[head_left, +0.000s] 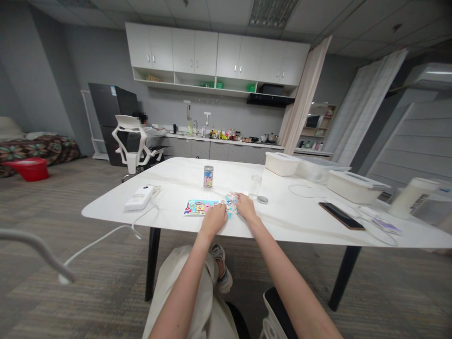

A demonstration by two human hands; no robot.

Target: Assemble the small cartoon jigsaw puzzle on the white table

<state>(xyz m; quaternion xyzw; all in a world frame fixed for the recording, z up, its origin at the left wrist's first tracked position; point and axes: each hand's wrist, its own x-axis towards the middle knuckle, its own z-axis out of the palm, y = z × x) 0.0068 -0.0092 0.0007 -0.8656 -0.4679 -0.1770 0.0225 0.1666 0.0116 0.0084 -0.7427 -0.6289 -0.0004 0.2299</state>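
A small heap of light blue and white jigsaw pieces [232, 201] lies near the table's front edge, between my hands. My left hand [215, 218] is at the heap's left side with its fingers curled together; what they pinch, if anything, is too small to make out. My right hand [246, 206] rests against the heap's right side, fingers bent down but apart. Partly behind my left hand lies a colourful cartoon picture card [193, 206]. A printed can [208, 177] with a metal lid stands upright behind the card. Beyond my right hand are a clear jar [255, 184] and a round silver lid [262, 199].
On the table's left lies a white power bank or adapter [140, 197] with a cable trailing off the edge. To the right are a dark phone [341, 215], white storage boxes [281, 163] and a white tumbler [412, 197]. A person sits by a white chair [131, 141] farther back.
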